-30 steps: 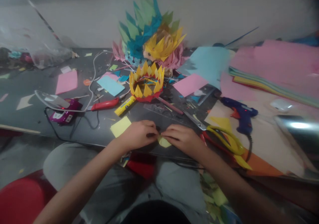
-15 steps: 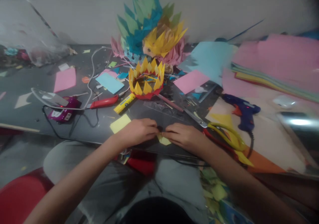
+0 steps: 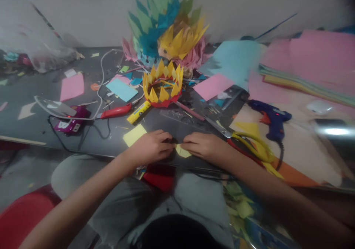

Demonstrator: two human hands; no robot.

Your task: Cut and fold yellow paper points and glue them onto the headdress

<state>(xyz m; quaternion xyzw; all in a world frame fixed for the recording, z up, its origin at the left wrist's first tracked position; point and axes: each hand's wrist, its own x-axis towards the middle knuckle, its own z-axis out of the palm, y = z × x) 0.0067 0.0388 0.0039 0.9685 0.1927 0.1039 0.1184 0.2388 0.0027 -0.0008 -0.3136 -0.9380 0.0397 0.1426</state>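
Observation:
A small folded piece of yellow paper [image 3: 183, 151] lies at the table's front edge between my two hands. My left hand [image 3: 156, 145] pinches its left corner with closed fingers. On its right side my right hand [image 3: 201, 145] presses with the fingers together. Partly behind my left wrist lies a yellow sheet [image 3: 134, 135]. Beyond my hands stands a crown-like ring of yellow paper points on a red base [image 3: 163, 103]. A yellow glue stick [image 3: 138, 112] touches the area at its lower left. Scissors with yellow handles [image 3: 253, 145] lie beside my right forearm.
A blue glue gun [image 3: 270, 118] and stacked coloured paper [image 3: 318, 60] are at the right. A purple device [image 3: 72, 119], its cable and a red-handled tool [image 3: 116, 111] lie left. Behind stands a large paper flower form [image 3: 166, 27]. Scraps litter the table.
The view has shifted slightly. My left fingers have drawn back a little from the folded paper's middle, and slightly more of the paper shows between my hands.

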